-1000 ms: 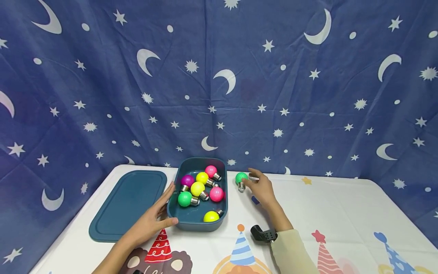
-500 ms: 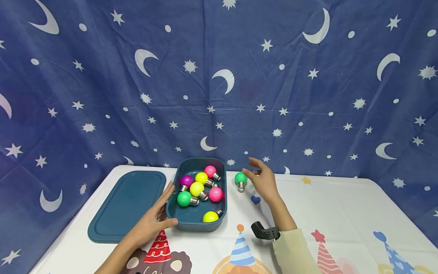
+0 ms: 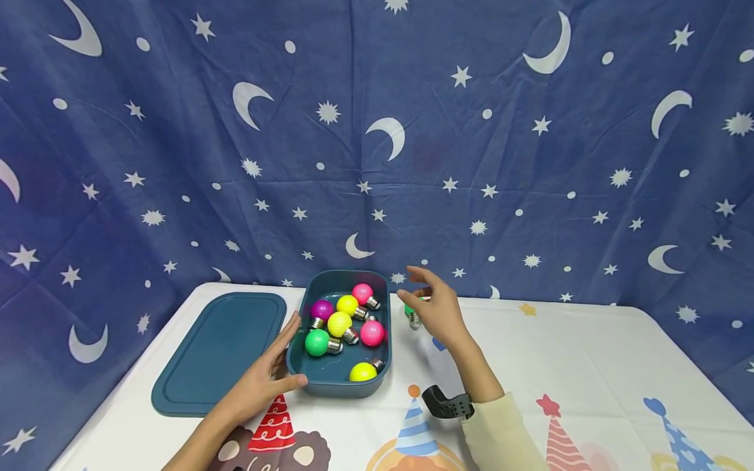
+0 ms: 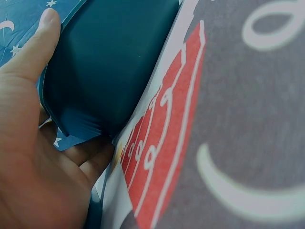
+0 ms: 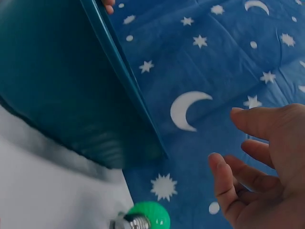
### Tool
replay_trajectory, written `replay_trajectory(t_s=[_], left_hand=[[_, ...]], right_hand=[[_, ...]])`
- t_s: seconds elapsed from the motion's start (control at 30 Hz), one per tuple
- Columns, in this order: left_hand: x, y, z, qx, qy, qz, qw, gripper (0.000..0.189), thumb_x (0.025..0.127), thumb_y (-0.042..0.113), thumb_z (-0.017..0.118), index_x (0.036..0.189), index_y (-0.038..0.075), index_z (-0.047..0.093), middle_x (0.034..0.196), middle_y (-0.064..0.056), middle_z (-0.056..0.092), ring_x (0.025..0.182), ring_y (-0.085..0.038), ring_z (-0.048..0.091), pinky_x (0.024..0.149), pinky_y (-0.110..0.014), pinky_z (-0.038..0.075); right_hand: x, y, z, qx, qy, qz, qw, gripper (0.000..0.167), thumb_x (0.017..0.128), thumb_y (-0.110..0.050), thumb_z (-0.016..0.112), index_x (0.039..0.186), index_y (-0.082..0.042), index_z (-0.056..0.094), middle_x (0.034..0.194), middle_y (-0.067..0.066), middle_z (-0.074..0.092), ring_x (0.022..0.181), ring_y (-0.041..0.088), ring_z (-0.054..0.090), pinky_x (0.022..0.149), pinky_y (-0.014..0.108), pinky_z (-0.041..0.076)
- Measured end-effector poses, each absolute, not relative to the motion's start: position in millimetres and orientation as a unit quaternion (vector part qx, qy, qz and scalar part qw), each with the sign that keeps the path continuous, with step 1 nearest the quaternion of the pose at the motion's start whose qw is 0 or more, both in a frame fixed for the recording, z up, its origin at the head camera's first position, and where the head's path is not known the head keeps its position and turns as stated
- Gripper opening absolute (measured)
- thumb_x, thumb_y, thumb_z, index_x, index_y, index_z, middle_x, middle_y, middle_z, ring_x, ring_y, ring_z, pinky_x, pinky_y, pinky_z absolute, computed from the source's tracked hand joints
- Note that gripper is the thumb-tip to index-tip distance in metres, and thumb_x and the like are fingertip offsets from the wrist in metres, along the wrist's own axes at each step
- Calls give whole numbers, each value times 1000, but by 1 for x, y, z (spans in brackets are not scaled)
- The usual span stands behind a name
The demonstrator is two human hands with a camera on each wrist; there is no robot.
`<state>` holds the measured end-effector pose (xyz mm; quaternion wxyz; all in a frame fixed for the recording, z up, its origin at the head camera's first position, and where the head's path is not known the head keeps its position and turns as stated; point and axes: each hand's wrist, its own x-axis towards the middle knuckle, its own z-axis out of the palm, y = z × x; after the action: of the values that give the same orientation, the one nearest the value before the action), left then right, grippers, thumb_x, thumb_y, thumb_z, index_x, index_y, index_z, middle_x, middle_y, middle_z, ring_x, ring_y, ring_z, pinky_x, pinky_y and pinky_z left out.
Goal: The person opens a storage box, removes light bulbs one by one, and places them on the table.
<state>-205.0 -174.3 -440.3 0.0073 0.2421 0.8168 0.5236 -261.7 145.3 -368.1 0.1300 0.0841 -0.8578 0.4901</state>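
Head view, far left: we see a flat teal lid [image 3: 219, 353] lying on the white surface [image 3: 595, 353].
Left hand [image 3: 262, 379]: we find its fingers long and nearly straight against the left wall of the teal box [image 3: 340, 391], the thumb at the near left corner; the left wrist view shows the thumb beside the rim.
Red printed hat [image 3: 273, 425]: we see it on the cloth, just below the left thumb.
Bulbs in the box: from the left we count a green bulb [image 3: 317, 342], a purple bulb [image 3: 322, 309], a middle yellow bulb [image 3: 339, 324], a back yellow bulb [image 3: 347, 305], a back pink bulb [image 3: 362, 292], a front yellow bulb [image 3: 362, 372] by the near wall and a right pink bulb [image 3: 372, 333].
Loose green bulb [image 3: 414, 319]: we see it on the surface, right of the box, partly hidden behind the right hand [image 3: 438, 313].
Right hand: we see its fingers loosely bent, thumb and forefinger spread; in the right wrist view it hangs apart from both box and bulb.
Right wrist: we note a black strap [image 3: 449, 403] and a cream sleeve [image 3: 501, 432].
Backdrop [image 3: 430, 222]: behind everything we see blue cloth with white moons and stars.
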Motion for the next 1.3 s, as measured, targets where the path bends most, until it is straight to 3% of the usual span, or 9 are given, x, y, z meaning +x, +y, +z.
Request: replay_trajectory(t_s=[0.53,0.7,0.97,1.3], left_hand=[[-207,-176,-444,253,808,532,10,91,86,10,71,155,18,12,160,1,3,138,-44,20,99,-57,33],[-207,-176,-442,260,806,531,10,92,86,10,72,155,18,12,160,1,3,137,-45,21,99,-57,33],[-207,-176,-442,274,802,530,9,92,86,8,71,155,16,12,160,-1,2,138,-44,20,100,-55,32],[-207,-176,-442,273,796,540,20,90,87,8,70,155,20,11,160,-2,2,137,-45,22,100,-53,32]], right_hand=[[-247,94,-370,211,-859,460,80,51,86,-15,73,133,-10,56,116,6,62,87,14,62,67,23,54],[-242,74,-372,249,-865,432,53,48,87,-15,73,131,-9,57,117,11,63,91,19,62,74,22,53],[-240,50,-378,272,-869,413,3,49,86,-16,74,132,-10,58,118,7,64,96,17,64,74,21,52],[-243,40,-392,292,-873,391,4,44,85,-12,74,126,-5,61,117,8,65,96,20,65,82,24,52]])
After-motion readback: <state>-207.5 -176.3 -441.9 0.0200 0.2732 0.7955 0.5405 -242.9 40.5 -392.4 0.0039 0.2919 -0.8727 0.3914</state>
